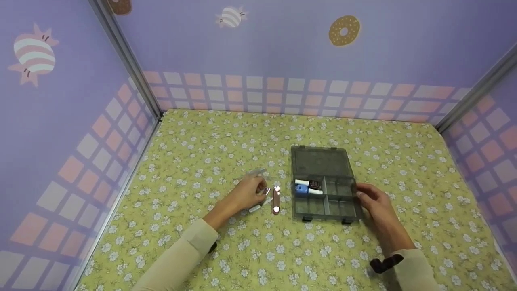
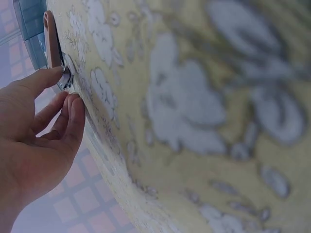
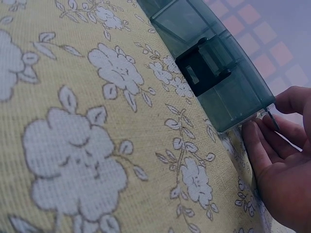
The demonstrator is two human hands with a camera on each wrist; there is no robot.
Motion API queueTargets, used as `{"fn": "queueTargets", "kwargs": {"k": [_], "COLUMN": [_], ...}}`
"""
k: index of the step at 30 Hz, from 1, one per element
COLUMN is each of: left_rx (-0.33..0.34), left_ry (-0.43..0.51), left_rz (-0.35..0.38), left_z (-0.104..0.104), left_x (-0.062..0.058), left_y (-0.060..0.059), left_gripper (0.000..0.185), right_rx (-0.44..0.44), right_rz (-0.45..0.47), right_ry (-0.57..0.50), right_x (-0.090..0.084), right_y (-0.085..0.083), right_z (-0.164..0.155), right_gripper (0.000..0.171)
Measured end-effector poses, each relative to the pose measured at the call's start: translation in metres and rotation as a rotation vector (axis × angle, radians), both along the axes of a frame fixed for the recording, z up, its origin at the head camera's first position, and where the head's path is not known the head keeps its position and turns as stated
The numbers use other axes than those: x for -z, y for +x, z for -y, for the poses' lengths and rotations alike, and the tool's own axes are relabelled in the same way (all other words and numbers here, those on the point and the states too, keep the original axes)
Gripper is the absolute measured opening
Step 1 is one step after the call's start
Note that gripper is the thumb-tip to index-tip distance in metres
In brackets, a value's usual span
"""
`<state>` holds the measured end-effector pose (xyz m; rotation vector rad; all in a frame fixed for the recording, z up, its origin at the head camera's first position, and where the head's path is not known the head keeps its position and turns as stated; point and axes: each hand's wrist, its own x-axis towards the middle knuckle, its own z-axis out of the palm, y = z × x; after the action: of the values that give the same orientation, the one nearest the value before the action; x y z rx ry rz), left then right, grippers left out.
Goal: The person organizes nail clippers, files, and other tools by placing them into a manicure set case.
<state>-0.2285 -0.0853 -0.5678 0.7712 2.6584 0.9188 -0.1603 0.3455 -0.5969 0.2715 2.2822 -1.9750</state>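
So we've got our left grip [image 1: 249,193] pinching a small silver piece [image 2: 67,79] over the flowery surface [image 1: 226,258], just left of a brown tool [image 1: 276,200]. Our right grip [image 1: 376,204] has hold of the open grey box [image 1: 307,207] by its right side, blue bottle [image 1: 301,189] in the back-left compartment.

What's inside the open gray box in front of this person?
A blue bottle and a dark bottle lie in the far left compartment of the box. The compartment floor directly beneath them is covered, so anything there can't be seen.
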Motion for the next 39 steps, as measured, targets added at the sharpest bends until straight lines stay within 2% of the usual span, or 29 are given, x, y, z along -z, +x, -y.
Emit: {"fn": "queueTargets", "kwargs": {"k": [11, 22, 32, 39], "left_rx": [-0.011, -0.034, -0.016, -0.013], "left_ry": [0.042, 0.074, 0.05, 0.042], "left_rz": [0.038, 0.051, 0.001, -0.009], "left_z": [0.0001, 0.0017, 0.0013, 0.0023], "left_x": [0.0005, 0.0017, 0.0064, 0.0018], "left_y": [0.0035, 0.0012, -0.0028, -0.0036], "left_gripper": [0.021, 0.024, 0.022, 0.02], "right_rx": [-0.012, 0.01, 0.012, -0.004], "right_rz": [-0.018, -0.019, 0.003, -0.056], "right_ry": [0.037, -0.047, -0.021, -0.001], "right_x": [-0.0018, -0.001, -0.0026, -0.0015], "right_y": [0.0003, -0.0011, -0.0008, 0.0005], "right_z": [0.0005, 0.0005, 0.0009, 0.002], "right_gripper": [0.051, 0.049, 0.048, 0.048]}}
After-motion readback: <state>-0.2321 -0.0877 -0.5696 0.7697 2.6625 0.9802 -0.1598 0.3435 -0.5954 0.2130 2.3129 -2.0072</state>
